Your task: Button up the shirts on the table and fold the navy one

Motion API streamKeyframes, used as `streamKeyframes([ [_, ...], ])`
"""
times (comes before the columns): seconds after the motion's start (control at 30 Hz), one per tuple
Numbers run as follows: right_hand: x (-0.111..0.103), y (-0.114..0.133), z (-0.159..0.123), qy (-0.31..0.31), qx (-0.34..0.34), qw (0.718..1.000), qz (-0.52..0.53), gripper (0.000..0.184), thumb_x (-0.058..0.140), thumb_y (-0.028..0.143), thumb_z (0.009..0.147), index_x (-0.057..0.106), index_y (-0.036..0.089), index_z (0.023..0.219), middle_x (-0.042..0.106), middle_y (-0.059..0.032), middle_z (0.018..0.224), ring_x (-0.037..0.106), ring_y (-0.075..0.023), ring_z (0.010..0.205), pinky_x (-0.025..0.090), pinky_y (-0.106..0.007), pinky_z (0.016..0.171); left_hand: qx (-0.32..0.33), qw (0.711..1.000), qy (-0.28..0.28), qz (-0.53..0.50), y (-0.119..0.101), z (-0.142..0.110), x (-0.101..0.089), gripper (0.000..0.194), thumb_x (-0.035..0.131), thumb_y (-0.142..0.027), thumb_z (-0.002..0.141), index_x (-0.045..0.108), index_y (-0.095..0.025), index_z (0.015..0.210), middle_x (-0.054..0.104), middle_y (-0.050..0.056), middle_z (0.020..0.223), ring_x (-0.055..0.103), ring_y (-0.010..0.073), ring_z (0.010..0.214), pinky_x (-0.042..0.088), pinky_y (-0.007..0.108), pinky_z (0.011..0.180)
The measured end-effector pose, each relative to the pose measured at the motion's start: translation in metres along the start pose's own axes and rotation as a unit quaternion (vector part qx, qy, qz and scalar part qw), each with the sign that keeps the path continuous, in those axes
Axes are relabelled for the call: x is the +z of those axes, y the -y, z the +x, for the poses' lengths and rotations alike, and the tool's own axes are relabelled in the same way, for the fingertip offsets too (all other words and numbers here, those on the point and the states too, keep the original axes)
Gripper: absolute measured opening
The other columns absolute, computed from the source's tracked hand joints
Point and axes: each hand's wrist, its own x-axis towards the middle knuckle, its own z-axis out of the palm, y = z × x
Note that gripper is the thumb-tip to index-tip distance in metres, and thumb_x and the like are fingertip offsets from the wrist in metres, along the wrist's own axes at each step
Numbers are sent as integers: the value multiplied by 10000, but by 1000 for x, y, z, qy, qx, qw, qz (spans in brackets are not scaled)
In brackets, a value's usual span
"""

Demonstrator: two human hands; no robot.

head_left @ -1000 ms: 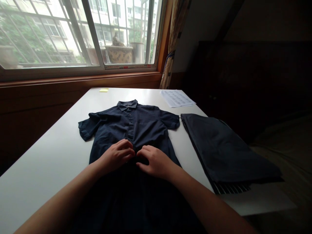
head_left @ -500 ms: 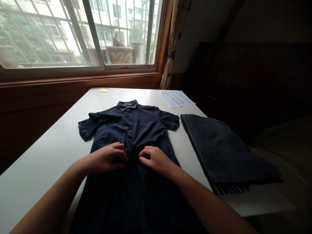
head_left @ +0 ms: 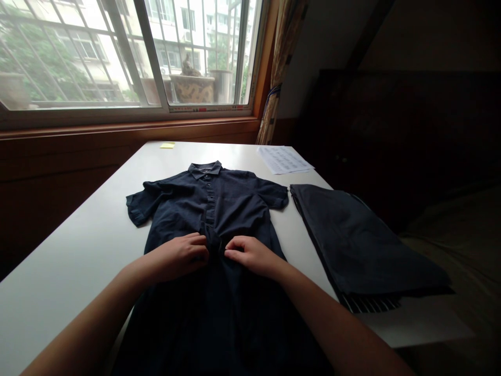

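"Left hand and right hand now sit farther apart than a second ago — fingertips nearly meet then; dark cloth shows between them now."

"And the dark shirt?"

"It lies front up on the white bench, collar toward the window, its lower part running back into shadow under the forearms."

"How do the hands stand on it?"

"The right one pinches the front, thumb and fingertip together, just below the placket. The left one rests with bent fingers; its tips are hidden, so I can't tell whether it grips anything."

"What could go wrong?"

"Uneven pulling could skew the front, I'd say, and deepen those creases fanning out below the placket. Dim light on dark cloth makes it easy to lose an edge. And one sleeve ends right beside the folded dark cloth — a sideways drag could rumple both."
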Motion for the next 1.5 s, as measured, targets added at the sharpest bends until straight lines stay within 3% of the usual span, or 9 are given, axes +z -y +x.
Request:
streamKeyframes([
  [0.23,0,-5,1,0,40,997,65,214,661,295,823,755,154,954,749,-42,942,667,-192,883,472,-291,821,21,998,-15,52,1,2,4,114,562,-238,967,671,-207,978,631,36,940,609,140,800,468,243,717],
  [0.47,0,2,-1,-26,37,996,76,216,658,325,827,754,151,912,742,-31,871,657,-181,822,477,-278,770,45,993,-74,81,-4,4,7,134,539,-240,981,661,-196,1014,640,54,945,600,132,742,467,260,684],
  [0.77,4,8,-4,-114,-55,992,-14,126,652,265,867,714,166,818,700,-20,812,637,-149,777,461,-254,746,91,988,-70,98,-11,15,14,167,504,-218,991,663,-196,947,686,49,962,611,160,848,497,302,782],
  [1.0,11,2,-2,-87,-52,994,-34,84,680,223,837,743,170,821,685,-16,786,628,-144,754,453,-246,709,89,987,-72,108,-14,16,13,192,485,-191,1003,665,-175,939,672,56,964,602,151,844,514,299,804],
  [1.23,12,3,-2,-55,-6,998,32,139,677,274,844,767,168,860,739,-34,846,659,-175,822,475,-258,744,109,978,-120,129,-11,15,11,159,515,-170,991,669,-173,954,687,51,956,616,140,851,519,288,805],
  [1.5,7,2,-1,-38,26,993,106,217,681,347,835,779,159,878,750,-26,841,657,-185,814,466,-271,757,81,976,-151,133,-7,11,18,127,548,-202,982,671,-202,951,686,36,951,580,135,816,487,280,726],
])
